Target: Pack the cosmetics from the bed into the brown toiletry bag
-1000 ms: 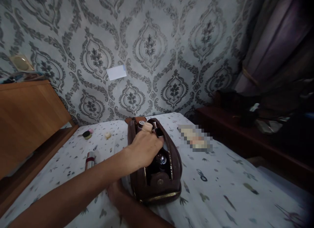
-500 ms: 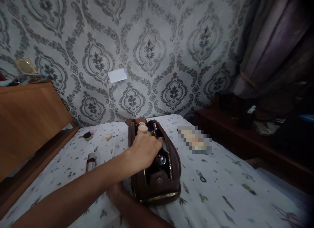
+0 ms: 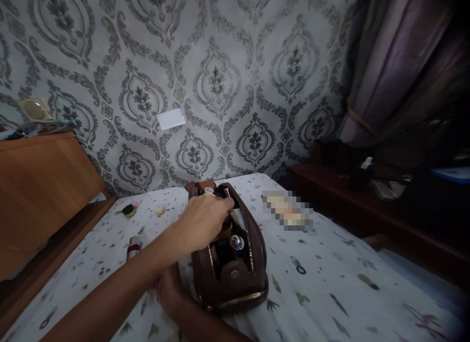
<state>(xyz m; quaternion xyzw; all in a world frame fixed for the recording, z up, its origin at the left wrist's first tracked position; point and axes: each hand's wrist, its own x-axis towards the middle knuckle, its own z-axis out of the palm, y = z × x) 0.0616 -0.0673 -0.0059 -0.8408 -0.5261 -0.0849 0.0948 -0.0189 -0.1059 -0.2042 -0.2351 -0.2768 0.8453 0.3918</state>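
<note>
A brown leather toiletry bag [image 3: 235,283] lies unzipped on the patterned bedsheet [image 3: 330,283], with bottles and a round silver cap [image 3: 237,242] showing inside. My left hand [image 3: 203,219] reaches over the bag's far end, its fingers curled down into the opening. Whatever they hold is hidden. My right hand [image 3: 169,289] sits under my left forearm and grips the bag's near left side.
A silver and red tube [image 3: 134,245], a dark round item [image 3: 129,210] and a small pale lump [image 3: 160,210] lie on the sheet left of the bag. A wooden headboard [image 3: 44,185] stands at left. A dark cluttered shelf [image 3: 367,185] runs along the right.
My left hand has slid toward the bag's far end and now covers the beige-capped bottle seen earlier. The view has shifted slightly; the bag and my right hand stay put.
</note>
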